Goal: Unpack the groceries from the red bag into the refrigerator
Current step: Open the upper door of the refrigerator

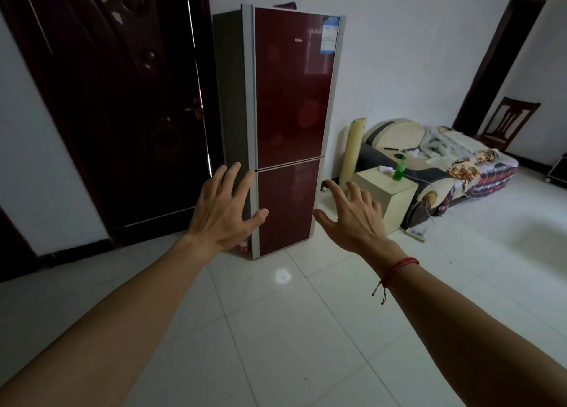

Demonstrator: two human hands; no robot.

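Note:
A tall dark-red refrigerator [291,93] with grey side trim stands against the white wall, both its upper and lower doors closed. My left hand [222,211] is stretched out in front of its lower left corner, fingers spread, holding nothing. My right hand [352,219] reaches out at the same height, just right of the lower door, also empty with fingers apart; a red string bracelet sits on that wrist. No red bag shows in this view.
A dark wooden door [122,99] stands left of the refrigerator. To the right are a small cream cabinet [385,198] with a green bottle [399,168], a cluttered sofa [445,158], a rolled mat [352,149] and a wooden chair [506,124]. White floor tiles [276,345] lie underfoot.

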